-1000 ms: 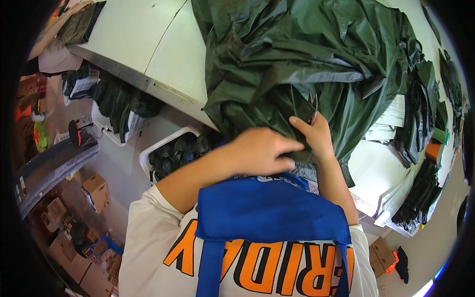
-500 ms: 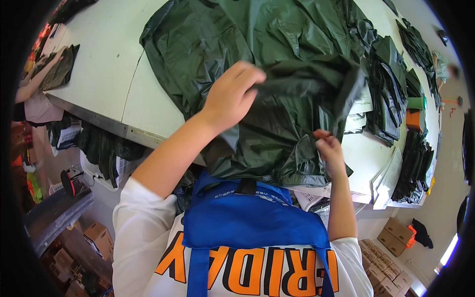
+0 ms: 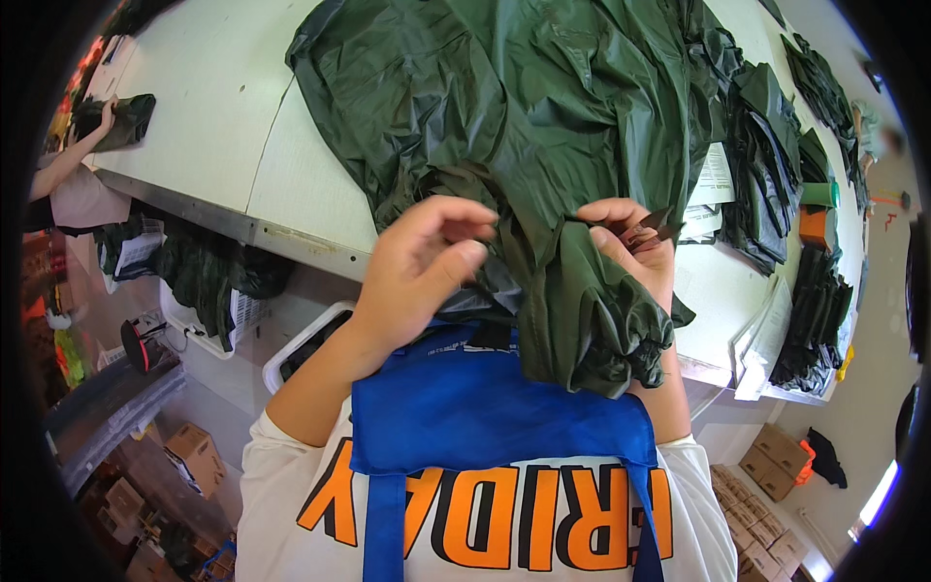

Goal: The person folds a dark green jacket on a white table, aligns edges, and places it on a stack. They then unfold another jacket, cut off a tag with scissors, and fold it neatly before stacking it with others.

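Note:
A dark green waterproof garment (image 3: 436, 107), wrinkled and shiny, is spread over the white table and hangs past its near edge. My right hand (image 3: 635, 242) pinches a fold of it between thumb and fingers, and a bunched part droops below that hand in front of my blue apron (image 3: 495, 412). Just left of the fold, my left hand (image 3: 427, 267) is open with curved fingers, thumb apart, and nothing visible in it. Part of the garment behind the left hand is hidden.
Stacked dark green garments (image 3: 761, 165) and white printed sheets (image 3: 711, 179) lie on the right of the table (image 3: 208, 126). A green roll (image 3: 820, 195) stands there too. At far left a co-worker's hand (image 3: 107, 114) touches dark fabric. Below the table edge hang garments in white baskets (image 3: 199, 325).
My right hand has risen, lifting a gathered part of the garment toward me. My left hand has come lower, away from the raised cloth. The co-worker's fabric has changed shape.

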Tool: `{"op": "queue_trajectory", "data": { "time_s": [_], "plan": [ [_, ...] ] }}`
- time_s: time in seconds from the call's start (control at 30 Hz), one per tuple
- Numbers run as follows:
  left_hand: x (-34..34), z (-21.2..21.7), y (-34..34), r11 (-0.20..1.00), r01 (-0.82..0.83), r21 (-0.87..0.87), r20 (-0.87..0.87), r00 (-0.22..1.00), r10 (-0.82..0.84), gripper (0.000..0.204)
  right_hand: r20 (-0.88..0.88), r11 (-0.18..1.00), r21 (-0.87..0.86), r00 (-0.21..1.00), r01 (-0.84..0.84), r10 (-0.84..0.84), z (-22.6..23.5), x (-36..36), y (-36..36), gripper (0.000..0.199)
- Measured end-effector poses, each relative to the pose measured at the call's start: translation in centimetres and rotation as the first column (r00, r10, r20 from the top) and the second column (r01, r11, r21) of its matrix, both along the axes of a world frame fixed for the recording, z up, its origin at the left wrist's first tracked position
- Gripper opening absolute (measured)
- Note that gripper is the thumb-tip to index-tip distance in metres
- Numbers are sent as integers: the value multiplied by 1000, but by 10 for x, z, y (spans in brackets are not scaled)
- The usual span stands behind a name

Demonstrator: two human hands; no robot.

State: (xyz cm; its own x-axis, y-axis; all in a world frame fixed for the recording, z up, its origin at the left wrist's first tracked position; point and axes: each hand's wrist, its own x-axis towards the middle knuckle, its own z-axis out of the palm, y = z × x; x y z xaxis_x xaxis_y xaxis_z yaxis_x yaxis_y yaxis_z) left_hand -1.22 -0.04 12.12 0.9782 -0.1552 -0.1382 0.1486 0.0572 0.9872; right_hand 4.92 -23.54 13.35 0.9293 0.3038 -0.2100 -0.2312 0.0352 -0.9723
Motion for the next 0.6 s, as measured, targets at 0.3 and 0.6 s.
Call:
{"op": "queue_trajectory", "data": {
  "time_s": [0.3,0.6],
  "plan": [
    [-4,12,-17,830,-45,-555,-243,964,-110,25,156,980,86,974,-180,165,40,2,6,52],
    [-19,-11,-9,740,-179,-649,-252,968,12,23,-16,997,31,998,-64,65,29,-23,-5,27]
  ]
}}
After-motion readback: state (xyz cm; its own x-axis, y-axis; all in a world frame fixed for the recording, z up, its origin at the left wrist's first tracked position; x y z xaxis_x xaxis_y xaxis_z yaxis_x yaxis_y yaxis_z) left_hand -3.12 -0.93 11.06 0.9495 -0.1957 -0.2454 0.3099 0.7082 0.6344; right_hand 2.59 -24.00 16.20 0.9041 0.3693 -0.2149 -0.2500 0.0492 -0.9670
